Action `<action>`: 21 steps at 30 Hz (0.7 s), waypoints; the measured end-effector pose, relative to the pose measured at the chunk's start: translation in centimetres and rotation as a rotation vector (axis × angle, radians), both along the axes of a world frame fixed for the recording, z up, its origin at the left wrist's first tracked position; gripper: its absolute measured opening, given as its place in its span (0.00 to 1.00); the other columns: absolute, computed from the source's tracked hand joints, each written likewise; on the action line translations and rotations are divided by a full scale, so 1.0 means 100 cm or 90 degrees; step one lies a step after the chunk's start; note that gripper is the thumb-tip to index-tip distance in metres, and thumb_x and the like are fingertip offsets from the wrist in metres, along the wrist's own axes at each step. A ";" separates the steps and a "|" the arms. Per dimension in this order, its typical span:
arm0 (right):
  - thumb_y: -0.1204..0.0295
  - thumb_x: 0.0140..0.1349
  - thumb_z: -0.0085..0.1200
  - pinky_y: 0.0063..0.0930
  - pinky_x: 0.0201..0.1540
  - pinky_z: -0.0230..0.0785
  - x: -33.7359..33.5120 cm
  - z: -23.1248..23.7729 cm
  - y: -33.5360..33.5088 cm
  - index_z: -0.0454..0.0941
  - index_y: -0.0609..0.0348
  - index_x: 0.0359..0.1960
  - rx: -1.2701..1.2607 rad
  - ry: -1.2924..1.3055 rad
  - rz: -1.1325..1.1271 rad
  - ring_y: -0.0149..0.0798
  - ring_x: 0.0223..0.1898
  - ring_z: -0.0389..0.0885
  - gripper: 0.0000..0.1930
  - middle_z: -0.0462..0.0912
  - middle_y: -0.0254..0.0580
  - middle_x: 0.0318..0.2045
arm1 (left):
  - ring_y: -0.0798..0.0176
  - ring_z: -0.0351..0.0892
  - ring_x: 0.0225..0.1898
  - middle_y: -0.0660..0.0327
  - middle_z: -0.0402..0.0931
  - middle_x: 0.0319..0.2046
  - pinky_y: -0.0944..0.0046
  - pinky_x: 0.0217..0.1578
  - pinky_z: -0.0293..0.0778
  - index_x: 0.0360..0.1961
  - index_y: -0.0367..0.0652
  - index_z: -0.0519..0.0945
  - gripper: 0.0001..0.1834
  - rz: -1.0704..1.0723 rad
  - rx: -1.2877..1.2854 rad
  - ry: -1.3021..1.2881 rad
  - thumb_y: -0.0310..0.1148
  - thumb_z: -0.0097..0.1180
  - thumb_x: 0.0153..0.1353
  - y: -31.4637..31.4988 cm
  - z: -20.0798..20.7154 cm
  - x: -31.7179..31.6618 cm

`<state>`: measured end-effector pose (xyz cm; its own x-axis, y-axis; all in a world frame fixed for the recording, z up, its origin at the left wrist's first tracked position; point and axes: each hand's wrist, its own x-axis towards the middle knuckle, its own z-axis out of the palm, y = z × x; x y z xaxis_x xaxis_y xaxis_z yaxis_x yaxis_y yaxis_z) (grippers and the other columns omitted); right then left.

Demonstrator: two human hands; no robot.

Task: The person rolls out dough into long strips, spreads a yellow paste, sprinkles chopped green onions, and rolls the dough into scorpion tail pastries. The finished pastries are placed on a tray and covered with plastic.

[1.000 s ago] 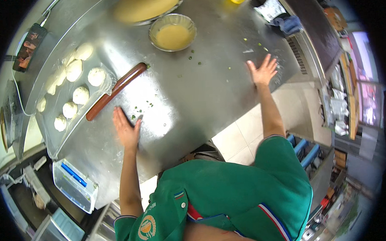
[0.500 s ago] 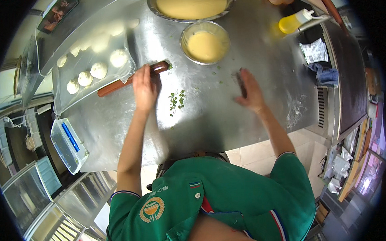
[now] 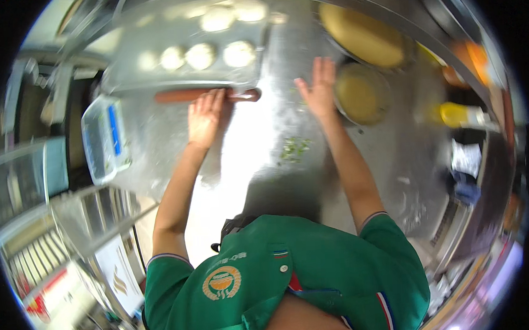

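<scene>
My left hand (image 3: 205,115) rests over a reddish-brown rolling pin (image 3: 179,96), its fingers bent across the wood near the darker rounded right end. The pin lies along the front edge of a tray (image 3: 137,82) of pale dough balls (image 3: 201,56). My right hand (image 3: 319,92) hovers with its fingers spread and nothing in them, left of a small metal bowl (image 3: 362,94) of yellow batter. Chopped green onion (image 3: 295,149) sits in a small heap on the steel table, between my forearms.
Behind the small bowl stands a larger bowl of yellow batter (image 3: 365,34). A yellow squeeze bottle (image 3: 454,115) and a white packet (image 3: 466,158) are at the right. On the left is a clear plastic box (image 3: 96,140) with a blue strip.
My head view has turned left, shifting the scene rightward. My right hand has moved from the table's right part to the left of the small bowl. My left hand stays on the rolling pin.
</scene>
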<state>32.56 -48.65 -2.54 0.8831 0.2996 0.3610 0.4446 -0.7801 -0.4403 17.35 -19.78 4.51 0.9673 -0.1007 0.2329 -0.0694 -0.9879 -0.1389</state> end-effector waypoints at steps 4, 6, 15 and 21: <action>0.61 0.62 0.57 0.51 0.69 0.51 0.027 0.003 0.006 0.61 0.64 0.67 -0.023 -0.017 0.231 0.60 0.68 0.59 0.35 0.62 0.61 0.67 | 0.51 0.72 0.52 0.53 0.72 0.55 0.54 0.52 0.67 0.62 0.41 0.69 0.30 0.148 -0.249 -0.106 0.34 0.60 0.58 0.025 0.019 -0.074; 0.66 0.59 0.59 0.48 0.69 0.51 -0.002 0.015 0.005 0.63 0.65 0.66 -0.007 0.020 0.385 0.58 0.68 0.60 0.34 0.64 0.58 0.66 | 0.47 0.71 0.51 0.49 0.71 0.53 0.51 0.51 0.67 0.60 0.37 0.69 0.30 0.270 -0.365 -0.247 0.34 0.61 0.57 0.059 0.006 -0.123; 0.69 0.57 0.56 0.43 0.70 0.50 -0.148 0.055 -0.010 0.60 0.66 0.67 0.140 0.225 0.406 0.55 0.68 0.60 0.35 0.64 0.56 0.66 | 0.48 0.80 0.43 0.44 0.76 0.47 0.46 0.44 0.79 0.54 0.23 0.68 0.57 0.959 -0.872 -0.439 0.69 0.67 0.43 0.346 -0.026 -0.256; 0.67 0.66 0.50 0.46 0.63 0.59 -0.185 0.018 -0.076 0.68 0.67 0.58 0.217 0.092 0.011 0.56 0.58 0.70 0.22 0.73 0.56 0.55 | 0.47 0.81 0.38 0.48 0.77 0.34 0.49 0.40 0.83 0.38 0.30 0.72 0.24 0.925 -1.242 -0.322 0.45 0.60 0.57 0.445 -0.069 -0.297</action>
